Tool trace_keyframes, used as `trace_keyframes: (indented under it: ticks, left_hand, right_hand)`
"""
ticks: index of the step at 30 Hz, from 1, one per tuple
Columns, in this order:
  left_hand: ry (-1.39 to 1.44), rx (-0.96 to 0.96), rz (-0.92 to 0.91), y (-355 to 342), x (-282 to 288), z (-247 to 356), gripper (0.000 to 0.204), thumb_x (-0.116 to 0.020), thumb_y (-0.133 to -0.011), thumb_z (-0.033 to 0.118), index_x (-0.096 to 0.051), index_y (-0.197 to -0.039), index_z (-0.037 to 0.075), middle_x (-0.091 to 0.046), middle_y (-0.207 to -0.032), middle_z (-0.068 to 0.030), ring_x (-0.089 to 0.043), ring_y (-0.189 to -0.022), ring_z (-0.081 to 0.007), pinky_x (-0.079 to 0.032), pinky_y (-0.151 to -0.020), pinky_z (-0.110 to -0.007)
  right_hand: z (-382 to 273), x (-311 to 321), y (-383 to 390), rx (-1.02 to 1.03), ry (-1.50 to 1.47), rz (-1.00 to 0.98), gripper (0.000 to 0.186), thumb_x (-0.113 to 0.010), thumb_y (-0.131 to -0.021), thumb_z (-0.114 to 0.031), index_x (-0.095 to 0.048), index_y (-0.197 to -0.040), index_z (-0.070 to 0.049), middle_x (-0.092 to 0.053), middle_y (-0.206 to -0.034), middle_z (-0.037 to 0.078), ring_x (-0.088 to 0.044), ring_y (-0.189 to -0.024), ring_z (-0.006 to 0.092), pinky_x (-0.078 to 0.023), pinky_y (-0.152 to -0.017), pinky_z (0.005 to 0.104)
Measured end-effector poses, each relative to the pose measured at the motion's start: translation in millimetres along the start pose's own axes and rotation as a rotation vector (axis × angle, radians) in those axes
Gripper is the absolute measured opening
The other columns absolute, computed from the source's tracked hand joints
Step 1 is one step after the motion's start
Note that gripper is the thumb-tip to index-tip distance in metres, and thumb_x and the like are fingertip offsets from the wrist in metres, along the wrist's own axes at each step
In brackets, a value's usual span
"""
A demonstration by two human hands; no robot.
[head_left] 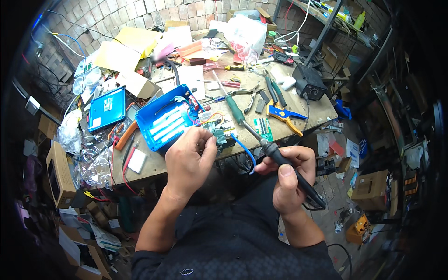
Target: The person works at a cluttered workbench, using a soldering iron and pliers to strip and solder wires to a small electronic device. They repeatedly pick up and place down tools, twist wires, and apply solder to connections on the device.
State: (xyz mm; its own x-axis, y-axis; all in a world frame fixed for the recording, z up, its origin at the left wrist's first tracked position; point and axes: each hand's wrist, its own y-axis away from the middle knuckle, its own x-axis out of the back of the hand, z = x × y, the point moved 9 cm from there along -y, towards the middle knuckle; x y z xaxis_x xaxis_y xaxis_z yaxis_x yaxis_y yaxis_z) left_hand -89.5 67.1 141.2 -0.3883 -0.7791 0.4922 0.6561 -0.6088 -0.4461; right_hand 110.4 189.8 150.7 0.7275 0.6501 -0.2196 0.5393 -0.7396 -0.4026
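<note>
In my right hand [293, 179] is a black-handled soldering iron [298, 179], its metal shaft pointing up and left over the bench edge. A blue wire [244, 150] runs from the bench edge to beside my right fingertips; whether they touch it I cannot tell. My left hand [189, 161] is closed, thumb against fingers, beside a small teal-and-wire assembly [217, 130]. What it pinches is hidden. Just beyond stands an open blue plastic box [147, 123] with white cylindrical cells inside and wires at its right end. A green circuit board [263, 129] lies right of the assembly.
A green-handled screwdriver [234, 110], blue-and-yellow wire strippers [285, 115] and green-handled pliers [275, 88] lie on the bench. A black power unit [310, 81] stands at the right. The blue lid [107, 109] and an orange-edged multimeter [125, 133] are at the left. Cardboard boxes [371, 189] crowd the floor.
</note>
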Motion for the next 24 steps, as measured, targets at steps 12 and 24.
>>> trace_keyframes:
  ticks: [12,24]
  left_hand:
    - [-0.202,-0.139,0.115,5.2,8.7,20.6,0.023,-0.082,-0.081,0.006,-0.069,-0.099,0.002,-0.064,-0.082,-0.0073,-0.060,-0.072,-0.0218,-0.048,-0.068,-0.037]
    - [-0.404,0.010,0.225,-2.9,-5.2,13.5,0.103,-0.091,-0.077,0.035,-0.036,-0.156,0.000,-0.044,-0.154,-0.0258,-0.034,-0.150,-0.0446,-0.024,-0.122,-0.055]
  right_hand:
    - [21.0,-19.2,-27.7,0.104,0.357,-0.099,0.032,-0.063,-0.108,-0.016,-0.058,-0.132,0.004,-0.072,-0.110,0.016,-0.071,-0.101,0.0209,-0.056,-0.094,0.0331]
    - [66.1,-12.4,-35.3,-0.126,0.465,-0.042,0.048,-0.084,-0.087,-0.008,-0.059,-0.127,-0.004,-0.069,-0.102,0.007,-0.067,-0.087,0.0130,-0.056,-0.080,0.0294]
